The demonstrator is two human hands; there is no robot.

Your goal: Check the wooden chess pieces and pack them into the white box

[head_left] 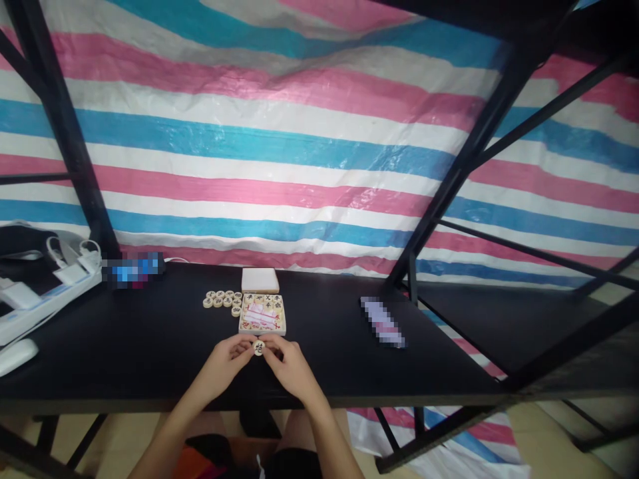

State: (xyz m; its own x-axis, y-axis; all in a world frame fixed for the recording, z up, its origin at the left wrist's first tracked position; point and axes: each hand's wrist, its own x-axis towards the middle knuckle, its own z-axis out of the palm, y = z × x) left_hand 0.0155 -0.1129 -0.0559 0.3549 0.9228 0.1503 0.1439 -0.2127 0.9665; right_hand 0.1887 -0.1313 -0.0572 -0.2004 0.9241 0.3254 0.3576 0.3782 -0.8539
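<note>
Head view: disc (258, 348) gripped by left hand (232, 353) and right hand (284, 359) near box (262, 332); loose discs (217, 302) grouped beside box.

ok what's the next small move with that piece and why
Perhaps set the piece beside the loose pieces: the left hand and right hand pinch it in front of the box, and those similar dark-marked ones lie just left of it.
</note>
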